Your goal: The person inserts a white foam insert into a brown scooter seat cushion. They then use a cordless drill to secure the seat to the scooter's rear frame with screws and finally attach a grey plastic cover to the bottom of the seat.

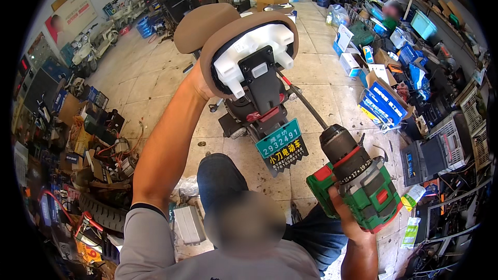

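Note:
A brown padded backrest (288, 19) with white plastic on its rear side stands at the back of an electric scooter (244, 109). My left hand (204, 84) holds the backrest by its lower left edge, with most fingers hidden behind it. In my right hand (346, 211) is a green and black cordless drill (358, 181), gripped by its handle. Its long thin bit (308, 105) slants up to the left, the red-banded tip close to the backrest's lower right side; contact cannot be made out. A teal licence plate (278, 139) hangs below, and the brown seat (205, 26) lies beyond the backrest.
Cartons (381, 101) and tools crowd the right side beneath shelves. A tyre (106, 212), cables and boxes are heaped at the left. A pale grey box (189, 224) stands by my leg on the tiled floor (321, 80). Another person (392, 15) is at the far right.

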The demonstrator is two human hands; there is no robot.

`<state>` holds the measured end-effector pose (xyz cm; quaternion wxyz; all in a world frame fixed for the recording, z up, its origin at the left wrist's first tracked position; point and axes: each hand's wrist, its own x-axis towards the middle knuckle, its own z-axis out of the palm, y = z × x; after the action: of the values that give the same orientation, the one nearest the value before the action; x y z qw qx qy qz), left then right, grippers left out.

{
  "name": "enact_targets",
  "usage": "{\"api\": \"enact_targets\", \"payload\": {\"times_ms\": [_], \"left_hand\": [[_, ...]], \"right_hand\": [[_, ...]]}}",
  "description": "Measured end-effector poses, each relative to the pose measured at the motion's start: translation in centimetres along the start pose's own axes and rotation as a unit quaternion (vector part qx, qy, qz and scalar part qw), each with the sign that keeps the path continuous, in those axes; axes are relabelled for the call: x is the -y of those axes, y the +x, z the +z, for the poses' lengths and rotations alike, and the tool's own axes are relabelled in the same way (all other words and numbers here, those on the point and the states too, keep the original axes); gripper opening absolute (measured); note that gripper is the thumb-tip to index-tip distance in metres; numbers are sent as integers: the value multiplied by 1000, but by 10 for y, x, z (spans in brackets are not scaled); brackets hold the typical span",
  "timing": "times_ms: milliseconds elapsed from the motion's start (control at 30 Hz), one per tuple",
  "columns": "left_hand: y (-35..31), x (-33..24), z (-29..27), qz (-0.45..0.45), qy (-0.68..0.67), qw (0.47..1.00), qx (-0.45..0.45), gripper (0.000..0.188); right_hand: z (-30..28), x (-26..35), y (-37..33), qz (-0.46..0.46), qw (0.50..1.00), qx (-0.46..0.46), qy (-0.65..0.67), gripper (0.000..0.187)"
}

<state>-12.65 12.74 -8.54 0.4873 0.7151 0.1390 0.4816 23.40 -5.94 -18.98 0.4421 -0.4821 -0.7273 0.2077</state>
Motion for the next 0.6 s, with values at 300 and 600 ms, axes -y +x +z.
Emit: {"api": "enact_targets", "payload": {"times_ms": [300,600], "left_hand": [[0,3,-2,2,-51,999,20,109],[-13,-2,9,-50,-96,992,-72,72]], "right_hand": [[-13,32,33,14,989,16,145,44],[-16,9,0,-121,990,64,-42,77]]}}
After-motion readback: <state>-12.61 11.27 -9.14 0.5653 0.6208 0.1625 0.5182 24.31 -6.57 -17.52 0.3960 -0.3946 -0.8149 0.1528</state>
